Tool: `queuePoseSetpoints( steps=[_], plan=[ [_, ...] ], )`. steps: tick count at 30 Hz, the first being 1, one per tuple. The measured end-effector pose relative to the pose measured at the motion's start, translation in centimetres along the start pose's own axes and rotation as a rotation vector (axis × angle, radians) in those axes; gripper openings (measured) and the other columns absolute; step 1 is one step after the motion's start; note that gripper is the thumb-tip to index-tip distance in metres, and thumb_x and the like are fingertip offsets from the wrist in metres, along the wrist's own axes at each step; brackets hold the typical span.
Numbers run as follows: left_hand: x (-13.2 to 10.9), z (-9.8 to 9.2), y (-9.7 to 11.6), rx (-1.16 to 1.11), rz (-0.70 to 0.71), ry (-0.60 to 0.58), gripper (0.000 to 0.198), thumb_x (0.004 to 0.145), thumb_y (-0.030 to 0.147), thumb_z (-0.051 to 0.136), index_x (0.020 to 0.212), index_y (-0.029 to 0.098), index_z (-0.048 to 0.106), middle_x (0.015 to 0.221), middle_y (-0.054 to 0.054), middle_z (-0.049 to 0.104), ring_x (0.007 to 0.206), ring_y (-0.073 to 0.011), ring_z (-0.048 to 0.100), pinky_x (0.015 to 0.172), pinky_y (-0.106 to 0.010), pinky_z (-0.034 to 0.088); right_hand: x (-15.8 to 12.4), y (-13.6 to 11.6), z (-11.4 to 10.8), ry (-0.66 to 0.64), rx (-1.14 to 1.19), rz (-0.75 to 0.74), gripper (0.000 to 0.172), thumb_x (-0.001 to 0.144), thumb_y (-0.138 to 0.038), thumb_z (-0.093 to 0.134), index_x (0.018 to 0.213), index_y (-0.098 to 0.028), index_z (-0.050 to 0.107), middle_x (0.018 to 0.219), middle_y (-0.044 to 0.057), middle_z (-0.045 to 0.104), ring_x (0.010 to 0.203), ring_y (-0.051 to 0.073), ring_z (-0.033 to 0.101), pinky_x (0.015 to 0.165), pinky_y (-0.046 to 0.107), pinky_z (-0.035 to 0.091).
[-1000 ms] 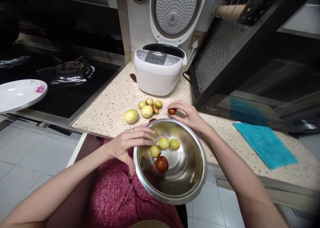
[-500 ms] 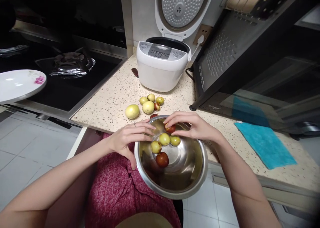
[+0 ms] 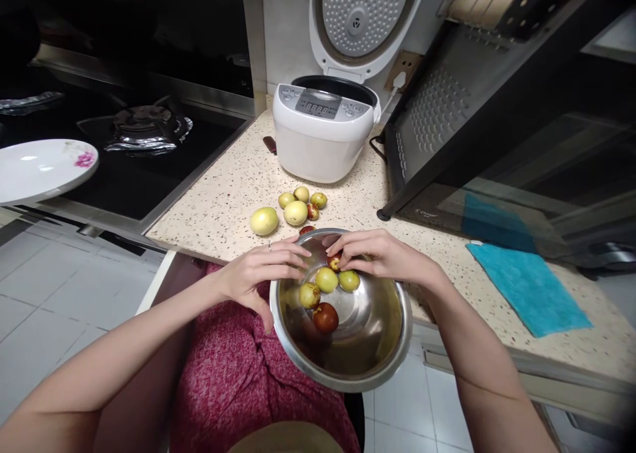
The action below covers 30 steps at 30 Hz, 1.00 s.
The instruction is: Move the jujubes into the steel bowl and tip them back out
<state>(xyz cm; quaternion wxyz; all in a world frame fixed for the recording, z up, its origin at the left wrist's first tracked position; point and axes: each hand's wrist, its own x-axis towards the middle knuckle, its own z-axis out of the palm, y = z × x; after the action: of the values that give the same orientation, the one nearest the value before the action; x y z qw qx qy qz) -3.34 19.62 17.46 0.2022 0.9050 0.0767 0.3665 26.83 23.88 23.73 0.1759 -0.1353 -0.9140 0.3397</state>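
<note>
Red-brown and glossy, the held fruit point(image 3: 333, 262) is appearing light, firm and somewhat slippery, in this inspector's judgement. Its rounded sides are offering the soundest hold, across the middle; a hard pinch at one end is probably inviting a slip or a bruise. Regarding position, it is sitting inside the steel bowl point(image 3: 380, 337), by the far wall, partly covered by the fingers point(image 3: 348, 242) of the right hand point(image 3: 385, 253). These are holding it in a narrow grasp; how hard they are pressing cannot be told. Just beside it, toward the wearer, two green fruits point(image 3: 326, 280) are resting in the bowl, while a blotched fruit point(image 3: 309, 295) and a dark brown fruit point(image 3: 325, 318) are lying nearer still, apart from that hand. Over the bowl's left rim, the left hand point(image 3: 247, 274) is holding loosely, fingers spread, thumb outside. Stiff and fairly light by its look, the bowl is best being gripped there. Beyond, on the tabletop point(image 3: 218, 214), yellow-green fruits point(image 3: 264, 221) are lying near the left hand, untouched
</note>
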Motion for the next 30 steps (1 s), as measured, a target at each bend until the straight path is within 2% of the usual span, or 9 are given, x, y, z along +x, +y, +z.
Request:
queuePoseSetpoints(
  steps=[5, 9, 13, 17, 19, 21, 23, 26, 30],
  plan=[
    [-0.1, 0.1, 0.1, -0.008, 0.003, 0.007, 0.077, 0.083, 0.071, 0.070, 0.131, 0.010, 0.065, 0.120, -0.021, 0.074, 0.128, -0.0363, 0.066, 0.110, -0.057, 0.055, 0.2, 0.1, 0.1, 0.081, -0.037, -0.022, 0.014, 0.101, -0.022, 0.064, 0.102, -0.020, 0.078, 0.101, 0.007, 0.078, 0.096, 0.020, 0.074, 0.088, 0.035, 0.062],
    [-0.1, 0.2, 0.1, 0.010, 0.004, 0.000, 0.077, 0.086, 0.068, 0.070, 0.136, 0.010, 0.062, 0.128, -0.023, 0.072, 0.133, -0.0365, 0.063, 0.115, -0.058, 0.051, 0.6, 0.4, 0.3, 0.218, -0.129, -0.065, 0.024, 0.099, -0.017, 0.066, 0.121, -0.021, 0.075, 0.123, 0.011, 0.075, 0.118, 0.024, 0.069, 0.106, 0.044, 0.057],
    [-0.3, 0.2, 0.1, 0.038, -0.018, -0.030, 0.079, 0.089, 0.070, 0.064, 0.145, 0.015, 0.057, 0.143, -0.022, 0.064, 0.142, -0.0376, 0.055, 0.119, -0.062, 0.045, 0.5, 0.7, 0.5, 0.159, -0.189, 0.003, 0.049, 0.100, -0.010, 0.061, 0.146, -0.028, 0.061, 0.148, 0.008, 0.063, 0.138, 0.023, 0.058, 0.119, 0.047, 0.047],
    [-0.5, 0.4, 0.4, 0.023, -0.102, 0.028, 0.075, 0.099, 0.071, 0.043, 0.153, 0.018, 0.049, 0.158, -0.021, 0.049, 0.148, -0.0347, 0.049, 0.122, -0.058, 0.044, 0.2, 0.8, 0.1, 0.101, -0.177, 0.048, 0.059, 0.100, -0.004, 0.055, 0.151, -0.033, 0.056, 0.151, 0.003, 0.060, 0.138, 0.021, 0.059, 0.120, 0.045, 0.047],
    [-0.5, 0.6, 0.5, 0.059, -0.178, 0.110, 0.064, 0.107, 0.059, 0.036, 0.157, 0.020, 0.042, 0.161, -0.019, 0.046, 0.151, -0.0312, 0.045, 0.124, -0.055, 0.041, 0.1, 0.7, -0.3, 0.090, -0.163, 0.058, 0.059, 0.099, -0.004, 0.056, 0.150, -0.034, 0.056, 0.150, 0.002, 0.061, 0.138, 0.021, 0.059, 0.121, 0.044, 0.047],
    [-0.4, 0.9, 0.7, 0.124, -0.281, 0.176, 0.055, 0.110, 0.039, 0.038, 0.162, 0.022, 0.033, 0.162, -0.016, 0.045, 0.153, -0.0283, 0.043, 0.127, -0.054, 0.039, 0.1, 0.7, -0.7, 0.078, -0.148, 0.069, 0.058, 0.099, -0.004, 0.056, 0.148, -0.034, 0.058, 0.149, 0.001, 0.062, 0.137, 0.021, 0.060, 0.121, 0.044, 0.046],
    [-0.2, 1.2, 0.7, 0.175, -0.370, 0.193, 0.058, 0.109, 0.024, 0.042, 0.164, 0.024, 0.025, 0.164, -0.014, 0.043, 0.153, -0.0277, 0.043, 0.128, -0.055, 0.037, 0.1, 0.7, -1.0, 0.068, -0.127, 0.074, 0.057, 0.099, -0.004, 0.056, 0.146, -0.034, 0.060, 0.149, 0.001, 0.062, 0.136, 0.021, 0.061, 0.120, 0.043, 0.047],
    [0.0, 1.5, 0.4, 0.197, -0.400, 0.141, 0.065, 0.106, 0.017, 0.043, 0.166, 0.026, 0.018, 0.166, -0.014, 0.039, 0.154, -0.0295, 0.041, 0.128, -0.058, 0.037, 0.0, 0.8, -1.4, 0.059, -0.089, 0.077, 0.054, 0.098, -0.004, 0.057, 0.143, -0.033, 0.063, 0.147, 0.000, 0.064, 0.135, 0.021, 0.062, 0.119, 0.041, 0.048],
    [0.2, 1.7, 0.3, 0.240, -0.381, 0.031, 0.069, 0.105, 0.016, 0.045, 0.167, 0.025, 0.014, 0.168, -0.016, 0.034, 0.157, -0.0322, 0.035, 0.127, -0.059, 0.039, 0.1, 1.2, -1.6, 0.051, -0.053, 0.098, 0.053, 0.098, -0.005, 0.058, 0.143, -0.032, 0.064, 0.146, 0.001, 0.064, 0.134, 0.020, 0.062, 0.119, 0.039, 0.048]
  ],
)
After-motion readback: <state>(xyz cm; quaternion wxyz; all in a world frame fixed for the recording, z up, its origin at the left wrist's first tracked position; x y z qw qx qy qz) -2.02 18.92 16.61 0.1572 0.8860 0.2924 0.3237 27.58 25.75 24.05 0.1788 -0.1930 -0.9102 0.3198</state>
